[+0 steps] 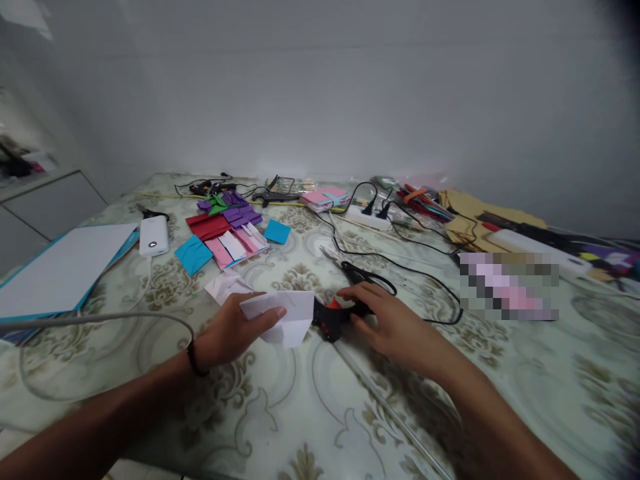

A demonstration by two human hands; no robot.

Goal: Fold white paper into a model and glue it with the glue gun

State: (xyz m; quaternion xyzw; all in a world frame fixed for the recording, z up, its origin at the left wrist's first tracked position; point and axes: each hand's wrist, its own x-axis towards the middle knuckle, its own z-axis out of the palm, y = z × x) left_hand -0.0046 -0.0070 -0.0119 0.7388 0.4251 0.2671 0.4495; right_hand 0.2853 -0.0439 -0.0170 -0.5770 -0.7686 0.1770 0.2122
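Note:
My left hand (240,330) pinches a folded piece of white paper (293,317) between thumb and fingers, above the patterned tablecloth. Just right of the paper is a black glue gun (327,321) with an orange trigger. My right hand (383,320) closes around its handle, which the fingers partly hide. The gun's front end is close to the paper's right edge; I cannot tell whether they touch. Beyond my right hand lie scissors (360,270) with black handles. Another folded pale paper (227,285) rests on the cloth behind my left hand.
Folded coloured papers (230,227) lie at mid-left, near a white power bank (154,235) and a stack of sheets (65,267). A black cable (400,257) curves from the power strip (367,217). A thin pale rod (390,407) lies in front; brown paper (465,220) at right.

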